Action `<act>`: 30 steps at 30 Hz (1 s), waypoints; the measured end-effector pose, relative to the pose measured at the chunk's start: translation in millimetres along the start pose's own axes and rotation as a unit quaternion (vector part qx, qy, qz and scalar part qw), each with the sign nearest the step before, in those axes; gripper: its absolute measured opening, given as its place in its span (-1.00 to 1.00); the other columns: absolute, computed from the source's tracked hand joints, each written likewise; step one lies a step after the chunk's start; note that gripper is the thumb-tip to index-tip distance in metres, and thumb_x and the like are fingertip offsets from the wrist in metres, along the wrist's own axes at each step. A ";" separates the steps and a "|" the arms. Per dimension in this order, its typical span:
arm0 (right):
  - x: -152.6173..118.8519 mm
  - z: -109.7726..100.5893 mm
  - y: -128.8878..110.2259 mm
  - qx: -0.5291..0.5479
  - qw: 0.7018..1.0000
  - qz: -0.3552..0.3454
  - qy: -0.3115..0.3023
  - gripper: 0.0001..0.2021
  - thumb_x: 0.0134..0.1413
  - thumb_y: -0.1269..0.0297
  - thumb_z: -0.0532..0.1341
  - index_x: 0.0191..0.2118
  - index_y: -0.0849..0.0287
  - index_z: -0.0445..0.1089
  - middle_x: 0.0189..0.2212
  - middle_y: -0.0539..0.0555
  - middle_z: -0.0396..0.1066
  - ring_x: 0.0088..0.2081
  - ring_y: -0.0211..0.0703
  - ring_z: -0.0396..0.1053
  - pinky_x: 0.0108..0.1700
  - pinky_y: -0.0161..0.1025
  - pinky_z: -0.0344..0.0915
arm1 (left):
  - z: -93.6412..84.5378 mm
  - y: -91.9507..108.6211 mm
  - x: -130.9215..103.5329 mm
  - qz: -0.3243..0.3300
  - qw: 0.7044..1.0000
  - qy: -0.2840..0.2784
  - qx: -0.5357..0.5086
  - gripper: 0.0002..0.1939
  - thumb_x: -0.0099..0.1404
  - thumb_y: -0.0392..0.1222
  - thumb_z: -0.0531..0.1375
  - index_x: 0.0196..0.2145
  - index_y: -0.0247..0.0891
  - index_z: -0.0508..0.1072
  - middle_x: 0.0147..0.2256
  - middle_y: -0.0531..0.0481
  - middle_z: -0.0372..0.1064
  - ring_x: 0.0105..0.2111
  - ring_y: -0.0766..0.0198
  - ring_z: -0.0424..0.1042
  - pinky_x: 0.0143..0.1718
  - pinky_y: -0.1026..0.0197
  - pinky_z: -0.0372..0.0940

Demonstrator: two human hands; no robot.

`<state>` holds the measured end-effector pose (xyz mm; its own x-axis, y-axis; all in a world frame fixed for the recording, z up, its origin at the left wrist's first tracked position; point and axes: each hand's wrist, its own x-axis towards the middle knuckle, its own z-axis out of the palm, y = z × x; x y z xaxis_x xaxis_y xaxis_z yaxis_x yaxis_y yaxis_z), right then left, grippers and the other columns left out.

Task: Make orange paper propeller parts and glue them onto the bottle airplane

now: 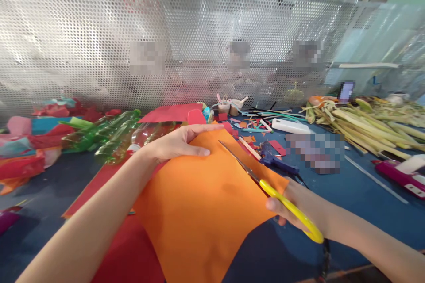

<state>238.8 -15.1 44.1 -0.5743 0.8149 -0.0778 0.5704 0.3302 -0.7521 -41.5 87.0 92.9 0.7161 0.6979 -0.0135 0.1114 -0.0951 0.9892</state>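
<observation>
A large orange sheet (192,194) lies in the middle, its edges curved. My left hand (181,143) grips its upper left edge, thumb on top and fingers stretched along the far side. My right hand (294,205) holds yellow-handled scissors (288,205), fingers partly hidden under the handles and the sheet. The scissor blades point up and to the left over the right part of the sheet, along a cut that separates a strip on the right. Red sheets (128,250) lie beneath the orange one at the left.
Green plastic bottles (119,137) and crumpled coloured paper (36,141) are at the left. Beyond the sheet are paper scraps, a blue glue gun (279,161) and a white object (290,126). Dry stalks (358,128) and a magenta power strip (400,177) are at the right.
</observation>
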 end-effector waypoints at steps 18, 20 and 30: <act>4.6 -7.1 -17.9 -0.150 0.983 -0.106 0.002 -0.45 0.23 -0.22 -0.35 -0.56 0.09 -0.09 -0.65 -0.12 -0.11 -0.62 -0.31 -0.10 -0.58 -0.29 -0.16 | 9.9 5.2 -1.3 0.013 0.992 -0.031 0.125 -0.32 0.15 -0.22 0.32 0.20 0.04 0.22 0.14 -0.03 0.31 -0.02 0.07 0.42 -0.22 0.22 0.38; 5.0 -5.7 -16.1 -0.142 0.984 -0.108 0.004 -0.45 0.22 -0.23 -0.36 -0.57 0.09 -0.12 -0.65 -0.12 -0.13 -0.63 -0.32 -0.12 -0.59 -0.28 -0.17 | 10.6 5.8 -1.5 0.008 0.993 -0.038 0.111 -0.31 0.17 -0.22 0.31 0.21 0.05 0.21 0.15 -0.03 0.29 0.00 0.06 0.41 -0.20 0.21 0.39; 6.5 -2.8 -17.6 -0.100 0.992 -0.080 0.013 -0.41 0.17 -0.30 -0.30 -0.57 0.11 -0.03 -0.67 -0.14 -0.24 -0.64 -0.33 -0.21 -0.61 -0.28 -0.24 | 9.2 5.1 -2.0 -0.011 0.995 -0.059 0.077 -0.29 0.20 -0.25 0.29 0.24 0.04 0.15 0.06 -0.06 0.40 0.05 0.03 0.38 -0.12 0.12 0.38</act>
<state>226.7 -14.4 58.7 -0.6536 0.7552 0.0503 0.5801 0.5425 -0.6077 -36.0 78.7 96.7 0.7876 0.6131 -0.0612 0.2252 -0.1940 0.9548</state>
